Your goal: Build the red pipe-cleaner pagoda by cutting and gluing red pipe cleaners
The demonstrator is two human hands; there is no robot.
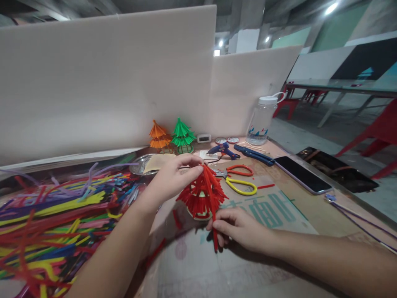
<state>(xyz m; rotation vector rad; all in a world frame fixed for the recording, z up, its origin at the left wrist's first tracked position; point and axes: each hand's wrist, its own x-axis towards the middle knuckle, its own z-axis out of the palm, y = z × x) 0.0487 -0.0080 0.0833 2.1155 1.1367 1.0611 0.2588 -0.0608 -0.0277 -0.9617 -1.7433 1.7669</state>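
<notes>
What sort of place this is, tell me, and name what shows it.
Most likely a craft workspace: a heap of colourful strips and a glue gun lie near a handmade-looking red tiered model.

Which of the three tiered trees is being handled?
The red tree, touched by the left hand; the orange tree and green tree stand farther back, untouched.

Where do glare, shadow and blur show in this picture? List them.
In the head view, a ceiling light glares at upper right; in that same view, dark shadow falls beneath the right hand, and the colourful strips at lower left look smeared.
</notes>
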